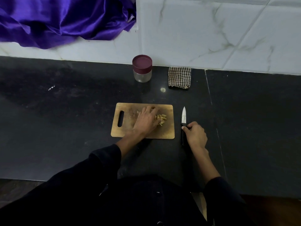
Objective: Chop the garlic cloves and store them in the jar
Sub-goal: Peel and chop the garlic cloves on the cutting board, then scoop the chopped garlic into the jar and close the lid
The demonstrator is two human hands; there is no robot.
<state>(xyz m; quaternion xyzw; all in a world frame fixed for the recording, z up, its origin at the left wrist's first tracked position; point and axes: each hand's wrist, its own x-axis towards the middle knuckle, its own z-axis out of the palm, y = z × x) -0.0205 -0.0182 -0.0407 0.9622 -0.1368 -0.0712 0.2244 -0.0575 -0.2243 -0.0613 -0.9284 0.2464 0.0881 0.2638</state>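
Note:
A wooden cutting board with a handle slot lies on the dark counter. A small heap of chopped garlic sits on its right half. My left hand rests on the board, fingers spread and touching the left side of the heap. My right hand grips the black handle of a knife that lies on the counter just right of the board, blade pointing away from me. A clear glass jar with a maroon lid screwed on stands behind the board near the wall.
A folded checked cloth lies right of the jar against the white marbled wall. A purple satin cloth hangs at the upper left. The black counter has a seam at the right and its front edge near my body.

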